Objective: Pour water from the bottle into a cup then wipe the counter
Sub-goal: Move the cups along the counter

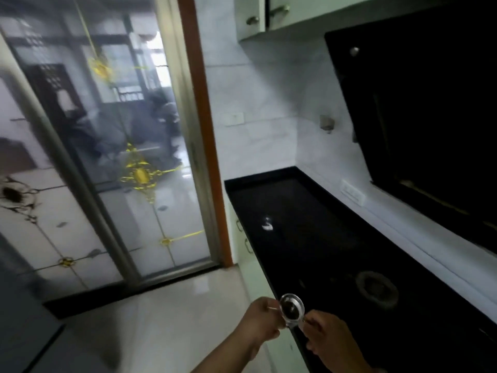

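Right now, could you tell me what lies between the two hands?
In the head view, a clear cup lies between the left hand and the right hand, both holding it.

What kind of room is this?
Most likely a home kitchen: a black counter with a gas burner set in it, a dark range hood above, and wall cabinets.

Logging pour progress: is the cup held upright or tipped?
Roughly upright: the cup shows its round open mouth to the head camera, left hand and right hand holding its sides. Water level: cannot tell.
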`<action>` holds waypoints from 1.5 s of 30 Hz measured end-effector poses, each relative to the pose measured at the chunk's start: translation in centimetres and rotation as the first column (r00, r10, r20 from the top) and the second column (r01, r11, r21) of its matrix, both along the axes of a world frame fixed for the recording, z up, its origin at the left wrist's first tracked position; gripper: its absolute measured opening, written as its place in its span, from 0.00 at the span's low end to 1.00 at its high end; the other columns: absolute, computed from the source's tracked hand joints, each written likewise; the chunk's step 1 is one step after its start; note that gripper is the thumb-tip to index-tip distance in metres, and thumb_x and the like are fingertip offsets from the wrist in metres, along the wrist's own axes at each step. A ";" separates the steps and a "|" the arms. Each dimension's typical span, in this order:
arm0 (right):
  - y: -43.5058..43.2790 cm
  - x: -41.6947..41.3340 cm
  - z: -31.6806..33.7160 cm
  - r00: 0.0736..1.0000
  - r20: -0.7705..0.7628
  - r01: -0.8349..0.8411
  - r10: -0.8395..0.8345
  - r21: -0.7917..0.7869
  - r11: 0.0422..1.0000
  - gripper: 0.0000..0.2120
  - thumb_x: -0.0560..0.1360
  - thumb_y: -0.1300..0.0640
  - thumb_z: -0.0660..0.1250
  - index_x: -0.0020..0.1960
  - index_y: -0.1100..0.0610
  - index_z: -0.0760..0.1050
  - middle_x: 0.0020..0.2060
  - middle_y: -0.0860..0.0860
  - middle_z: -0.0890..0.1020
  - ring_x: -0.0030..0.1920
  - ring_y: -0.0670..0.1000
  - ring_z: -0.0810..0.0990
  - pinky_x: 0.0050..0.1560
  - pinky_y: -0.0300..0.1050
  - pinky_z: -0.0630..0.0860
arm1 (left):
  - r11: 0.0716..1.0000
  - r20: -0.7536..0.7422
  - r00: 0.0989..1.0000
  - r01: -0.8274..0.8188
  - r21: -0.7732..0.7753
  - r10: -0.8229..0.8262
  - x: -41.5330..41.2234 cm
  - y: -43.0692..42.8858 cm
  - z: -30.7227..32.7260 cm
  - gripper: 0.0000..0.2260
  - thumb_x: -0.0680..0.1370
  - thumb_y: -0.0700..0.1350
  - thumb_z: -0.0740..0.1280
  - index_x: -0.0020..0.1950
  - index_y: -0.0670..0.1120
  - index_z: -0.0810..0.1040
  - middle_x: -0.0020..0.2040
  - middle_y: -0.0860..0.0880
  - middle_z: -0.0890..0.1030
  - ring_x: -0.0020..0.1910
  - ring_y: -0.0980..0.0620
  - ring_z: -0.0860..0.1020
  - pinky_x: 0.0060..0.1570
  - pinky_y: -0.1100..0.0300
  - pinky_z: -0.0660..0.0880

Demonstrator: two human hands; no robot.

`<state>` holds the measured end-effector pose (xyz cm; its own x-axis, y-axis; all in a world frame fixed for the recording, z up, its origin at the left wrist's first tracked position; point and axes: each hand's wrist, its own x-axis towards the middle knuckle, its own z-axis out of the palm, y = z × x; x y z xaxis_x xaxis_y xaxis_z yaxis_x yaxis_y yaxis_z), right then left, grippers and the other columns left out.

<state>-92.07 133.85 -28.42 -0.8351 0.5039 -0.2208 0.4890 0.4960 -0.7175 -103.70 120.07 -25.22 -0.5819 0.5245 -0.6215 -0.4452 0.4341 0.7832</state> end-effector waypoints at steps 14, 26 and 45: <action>8.5 -23.1 -1.8 0.998 0.050 -0.034 0.038 -0.077 0.996 0.02 0.77 0.46 0.69 0.46 0.42 0.80 0.40 0.42 0.83 0.40 0.37 0.80 0.43 0.24 0.73 | 1.000 -0.091 0.996 0.018 0.023 -0.016 -21.6 6.8 -3.0 0.13 0.75 0.27 0.67 0.48 0.45 0.72 0.36 0.45 0.77 0.28 0.51 0.74 0.31 0.60 0.70; 11.2 -33.0 -7.2 0.983 0.054 0.178 -0.173 -0.104 0.979 0.11 0.76 0.58 0.67 0.35 0.50 0.78 0.29 0.45 0.81 0.30 0.44 0.81 0.33 0.38 0.76 | 0.912 -0.389 0.827 0.337 -0.234 -0.406 -35.9 14.7 -11.5 0.06 0.70 0.38 0.74 0.45 0.43 0.82 0.35 0.52 0.79 0.31 0.59 0.75 0.29 0.70 0.68; 18.1 -37.9 -16.9 0.956 0.222 0.223 -0.191 -0.131 0.966 0.08 0.77 0.55 0.68 0.38 0.51 0.78 0.29 0.47 0.81 0.31 0.42 0.81 0.35 0.38 0.76 | 0.832 -0.371 0.752 0.430 -0.350 -0.545 -40.3 21.3 -18.9 0.04 0.72 0.40 0.69 0.46 0.42 0.80 0.41 0.46 0.83 0.41 0.49 0.80 0.39 0.60 0.72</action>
<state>-129.94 151.97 -45.31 -0.6440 0.6077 -0.4648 0.7145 0.2606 -0.6493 -144.03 141.39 -44.08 -0.5223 0.6893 -0.5021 0.2434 0.6848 0.6869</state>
